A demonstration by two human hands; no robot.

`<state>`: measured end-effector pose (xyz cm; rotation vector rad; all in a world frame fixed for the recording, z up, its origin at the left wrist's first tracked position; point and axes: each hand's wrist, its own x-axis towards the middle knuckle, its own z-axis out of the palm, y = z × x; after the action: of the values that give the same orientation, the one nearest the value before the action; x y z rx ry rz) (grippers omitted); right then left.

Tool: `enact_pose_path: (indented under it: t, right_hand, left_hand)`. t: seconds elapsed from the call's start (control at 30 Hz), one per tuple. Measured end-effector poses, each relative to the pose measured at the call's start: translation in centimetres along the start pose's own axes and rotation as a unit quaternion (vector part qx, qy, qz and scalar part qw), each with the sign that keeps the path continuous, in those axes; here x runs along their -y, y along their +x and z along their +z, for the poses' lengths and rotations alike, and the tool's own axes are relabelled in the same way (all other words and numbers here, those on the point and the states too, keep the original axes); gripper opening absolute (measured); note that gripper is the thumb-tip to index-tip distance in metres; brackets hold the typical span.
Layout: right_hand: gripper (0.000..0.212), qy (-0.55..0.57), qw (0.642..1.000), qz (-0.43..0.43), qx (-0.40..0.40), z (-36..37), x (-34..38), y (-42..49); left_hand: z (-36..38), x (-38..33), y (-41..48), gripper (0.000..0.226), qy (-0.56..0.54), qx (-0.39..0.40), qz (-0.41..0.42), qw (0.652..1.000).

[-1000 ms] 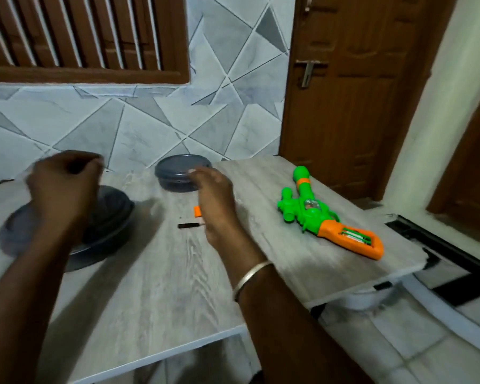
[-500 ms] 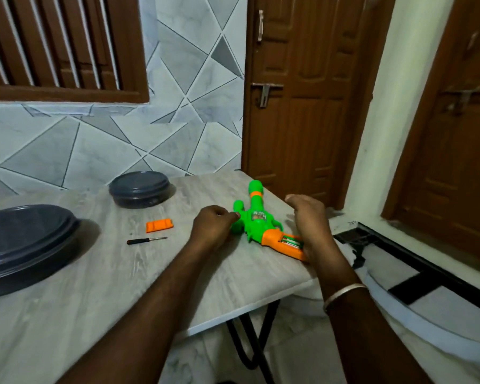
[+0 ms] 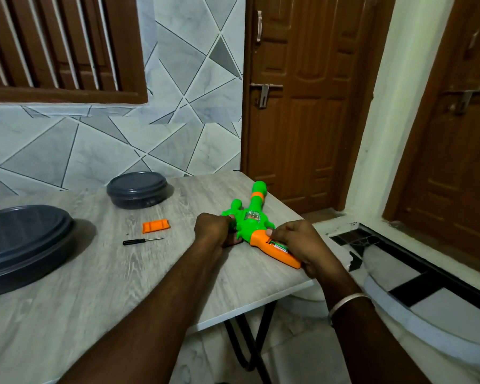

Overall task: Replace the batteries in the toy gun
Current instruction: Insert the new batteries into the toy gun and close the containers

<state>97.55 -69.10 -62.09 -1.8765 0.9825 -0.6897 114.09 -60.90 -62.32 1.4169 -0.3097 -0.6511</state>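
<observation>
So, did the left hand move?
Yes. The left hand went right, away from the big gray bowl, and now grips the toy gun.

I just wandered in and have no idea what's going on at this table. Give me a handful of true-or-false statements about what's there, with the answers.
1. Both hands are on the toy gun. True: the left hand grips the green body and the right hand holds the orange handle.
2. The orange cover is fitted on the gun's handle. False: it lies loose on the table, to the left of the gun.
3. The right hand holds the screwdriver. False: it lies untouched on the table, next to the cover.
4. Two dark grey containers sit on the table. True: a small one and a large one.
5. The gun's barrel points toward the person. False: it points away, toward the door.
</observation>
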Motion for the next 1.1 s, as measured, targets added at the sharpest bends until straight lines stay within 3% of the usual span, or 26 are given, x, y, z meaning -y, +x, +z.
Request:
enact_pose_path:
  t: [0.13, 0.2, 0.27, 0.37, 0.5, 0.6, 0.77, 0.83, 0.9, 0.97, 1.1]
  right_hand:
    - [0.019, 0.131, 0.991, 0.018, 0.021, 1.1, 1.0, -0.4]
    - [0.013, 0.24, 0.969, 0.046, 0.045, 1.7, 2.1, -0.7]
    - [0.028, 0.329, 0.932, 0.092, 0.124, 2.7, 3.5, -0.9]
    - [0.041, 0.366, 0.874, 0.152, 0.282, 4.5, 5.7, -1.7]
    - [0.051, 0.43, 0.78, 0.121, 0.438, 7.4, 7.9, -2.7]
    - [0.05, 0.439, 0.768, 0.085, 0.458, 10.0, 9.0, -3.1]
    - [0.043, 0.482, 0.766, 0.054, 0.422, 14.1, 10.2, -3.3]
    - [0.042, 0.497, 0.767, 0.054, 0.403, 15.6, 10.5, -2.9]
    - [0.044, 0.504, 0.767, 0.057, 0.392, 16.7, 10.7, -2.3]
    - [0.048, 0.508, 0.768, 0.064, 0.384, 17.3, 11.0, -1.7]
    - [0.05, 0.512, 0.768, 0.073, 0.378, 18.3, 10.9, -0.5]
  left_hand:
    - [-2.1, -0.7, 0.4, 0.008, 0.034, -0.009, 0.023, 0.999]
    - [-3.4, -1.4, 0.7, 0.01, -0.011, -0.007, 0.035, 0.999]
    - [-4.8, -2.1, 1.0, 0.008, -0.002, -0.003, 0.069, 0.998]
    - [-7.1, -4.0, 0.0, 0.016, 0.015, -0.012, 0.113, 0.993]
    - [-10.5, -6.1, -0.5, 0.022, 0.012, 0.017, 0.152, 0.988]
    - [-12.7, -7.3, -0.8, 0.022, 0.017, 0.011, 0.185, 0.983]
    - [-16.9, -8.2, -0.4, 0.028, 0.075, -0.01, 0.25, 0.965]
    - [-19.0, -7.7, 0.8, 0.019, 0.186, -0.069, 0.271, 0.942]
    - [-20.8, -7.0, 1.7, 0.011, 0.368, -0.112, 0.258, 0.886]
    - [-21.8, -6.3, 2.3, 0.018, 0.498, -0.094, 0.217, 0.834]
    - [-22.3, -5.7, 3.2, 0.022, 0.593, -0.044, 0.209, 0.776]
